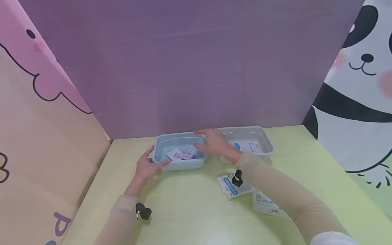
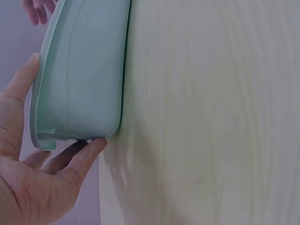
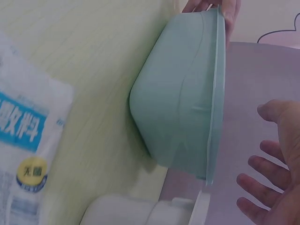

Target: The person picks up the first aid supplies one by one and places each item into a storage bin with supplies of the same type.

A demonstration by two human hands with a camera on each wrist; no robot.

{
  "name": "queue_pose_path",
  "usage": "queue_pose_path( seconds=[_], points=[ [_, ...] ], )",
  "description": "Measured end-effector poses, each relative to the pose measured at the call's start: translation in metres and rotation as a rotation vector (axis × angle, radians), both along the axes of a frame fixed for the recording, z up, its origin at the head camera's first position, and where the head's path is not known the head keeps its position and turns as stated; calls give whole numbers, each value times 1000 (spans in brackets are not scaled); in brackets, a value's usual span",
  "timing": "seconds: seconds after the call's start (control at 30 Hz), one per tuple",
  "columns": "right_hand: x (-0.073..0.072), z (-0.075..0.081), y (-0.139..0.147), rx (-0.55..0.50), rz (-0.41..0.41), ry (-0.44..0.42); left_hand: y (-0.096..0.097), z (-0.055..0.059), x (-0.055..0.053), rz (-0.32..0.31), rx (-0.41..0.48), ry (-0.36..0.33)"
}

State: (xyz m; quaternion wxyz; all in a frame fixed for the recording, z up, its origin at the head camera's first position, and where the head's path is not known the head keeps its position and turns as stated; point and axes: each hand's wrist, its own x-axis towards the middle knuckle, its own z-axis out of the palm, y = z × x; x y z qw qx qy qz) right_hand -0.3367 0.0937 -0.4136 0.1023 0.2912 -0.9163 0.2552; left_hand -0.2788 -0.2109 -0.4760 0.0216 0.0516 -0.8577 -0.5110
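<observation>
The blue tub (image 1: 186, 165) (mouth up) runs lengthwise left to right.

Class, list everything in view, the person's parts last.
Table: one, pale greenish, below
Back wall: one, purple, behind table
Side walls: two, multicoloured, left and right
Blue tub: one, pale blue, table's back
Small packets: several, mostly white, inside blue tub
White tub: one, greyish, right of blue tub
Printed packets: count unclear, white, inside white tub
Front packets: two, mostly white, right of centre
Gadgets: two, black, at the wrists
Sleeves: two, beige, foreground
Left hand: one, bare, gripping blue tub
Right hand: one, bare, at blue tub's right end
</observation>
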Motion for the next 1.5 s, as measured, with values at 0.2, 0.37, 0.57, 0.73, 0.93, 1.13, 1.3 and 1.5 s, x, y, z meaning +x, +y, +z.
queue_pose_path(
  seconds=[0.2, 0.37, 0.57, 0.73, 0.93, 1.13, 1.3, 1.5],
  points=[
    [-3, -1, 10, 0, -20, -18, -1, 0, 0, -5, 1, -2],
    [-2, 0, 17, -9, -40, -3, -3, -3, -2, -8, -4, -3],
    [-5, -1, 28, -18, -50, 16, -2, -2, -1, -4, -20, -1],
    [-5, -2, 35, -1, -86, -2, -2, -3, -2, 1, -25, -6],
    [-3, 1, 47, 0, -132, -19, -2, -2, -1, 5, -28, -10],
    [-4, -1, 59, -14, -124, 28, -2, -1, -1, 9, -14, -22],
    [-4, -1, 68, -9, -138, 37, -2, -1, -1, 9, -5, -27],
    [-1, 2, 79, -20, -175, 6, -1, 0, 0, 4, -8, -26]
  ],
)
